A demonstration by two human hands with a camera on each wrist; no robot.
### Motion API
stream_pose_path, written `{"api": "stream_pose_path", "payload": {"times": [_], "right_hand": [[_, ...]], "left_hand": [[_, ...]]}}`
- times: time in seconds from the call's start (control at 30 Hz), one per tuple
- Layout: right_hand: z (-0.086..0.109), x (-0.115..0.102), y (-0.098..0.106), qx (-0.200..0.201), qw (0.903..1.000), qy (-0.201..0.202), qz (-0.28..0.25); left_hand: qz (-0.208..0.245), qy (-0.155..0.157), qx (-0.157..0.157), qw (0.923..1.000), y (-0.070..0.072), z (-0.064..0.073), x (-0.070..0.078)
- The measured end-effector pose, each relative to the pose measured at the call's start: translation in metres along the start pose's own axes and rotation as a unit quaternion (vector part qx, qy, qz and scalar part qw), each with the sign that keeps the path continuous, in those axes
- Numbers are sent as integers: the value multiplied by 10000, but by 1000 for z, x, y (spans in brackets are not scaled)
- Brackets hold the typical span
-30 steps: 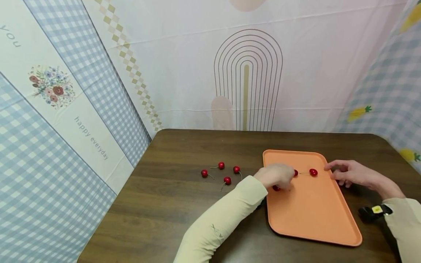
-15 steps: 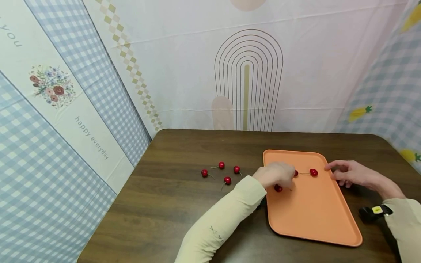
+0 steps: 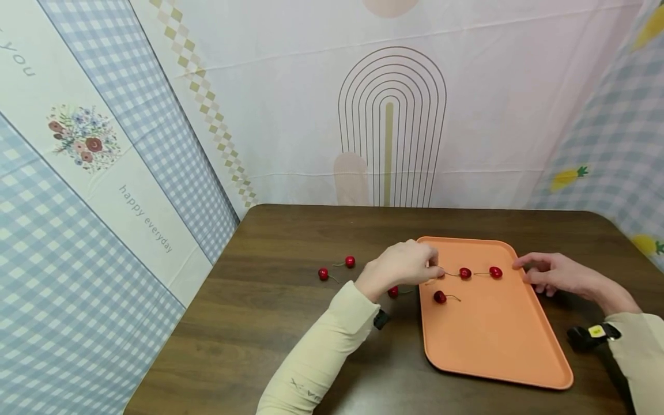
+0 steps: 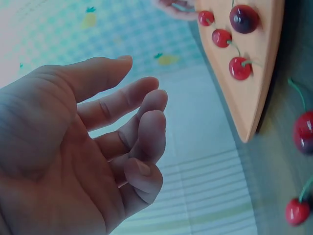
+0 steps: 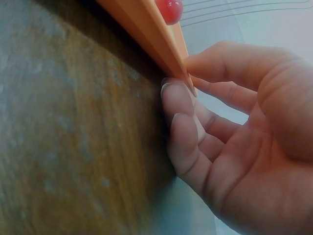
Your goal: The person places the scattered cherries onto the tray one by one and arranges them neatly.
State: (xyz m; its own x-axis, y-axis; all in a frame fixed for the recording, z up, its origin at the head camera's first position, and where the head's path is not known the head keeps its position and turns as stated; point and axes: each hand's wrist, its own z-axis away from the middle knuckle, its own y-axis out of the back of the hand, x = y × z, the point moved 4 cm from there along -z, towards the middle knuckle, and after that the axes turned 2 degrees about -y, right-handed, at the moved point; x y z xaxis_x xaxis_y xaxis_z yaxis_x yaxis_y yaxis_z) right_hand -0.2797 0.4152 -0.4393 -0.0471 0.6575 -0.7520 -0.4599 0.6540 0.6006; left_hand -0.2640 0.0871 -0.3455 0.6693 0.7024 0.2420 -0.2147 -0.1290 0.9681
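Note:
Over the left edge of the orange tray (image 3: 498, 340), my left hand (image 3: 399, 265) hovers with loosely bent fingers. In the left wrist view, nothing lies between the left hand's thumb and fingers (image 4: 152, 132). Several red cherries with stems lie on the tray, among them a cherry (image 3: 495, 272) at the right and a darker cherry (image 3: 440, 297) nearer the front. One cherry at the left fingertips is mostly hidden in the head view. My right hand (image 3: 562, 274) holds the tray's right rim, thumb and fingertips against it in the right wrist view.
More cherries lie on the brown table (image 3: 249, 328) left of the tray: one cherry (image 3: 350, 261) at the back, another cherry (image 3: 323, 274) beside it, and a third cherry (image 3: 393, 291) below my left hand. A patterned cloth (image 3: 290, 115) hangs behind the table.
My left hand has moved left and back from over the tray's middle, uncovering cherries on it. It now covers part of the table cherries. My right hand stays at the rim.

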Motion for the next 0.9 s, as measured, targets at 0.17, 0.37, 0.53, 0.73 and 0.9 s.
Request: {"api": "stream_pose_path", "payload": {"times": [0.17,0.37,0.53,0.73,0.9], "right_hand": [[1,-1,0,-2,10000,57,-12],[0,-1,0,2,10000,72,2],[0,1,0,-4,10000,29,-28],[-1,2,0,17,10000,27,-28],[0,2,0,14,10000,29,-10]], "left_hand": [[31,84,308,9995,5,19,-16],[249,221,392,9987,4,44,-41],[198,464,401,9979,-4,63,-63],[204,812,204,9963,-14,83,-85],[204,1021,-143,9945,-21,91,-97]]}}
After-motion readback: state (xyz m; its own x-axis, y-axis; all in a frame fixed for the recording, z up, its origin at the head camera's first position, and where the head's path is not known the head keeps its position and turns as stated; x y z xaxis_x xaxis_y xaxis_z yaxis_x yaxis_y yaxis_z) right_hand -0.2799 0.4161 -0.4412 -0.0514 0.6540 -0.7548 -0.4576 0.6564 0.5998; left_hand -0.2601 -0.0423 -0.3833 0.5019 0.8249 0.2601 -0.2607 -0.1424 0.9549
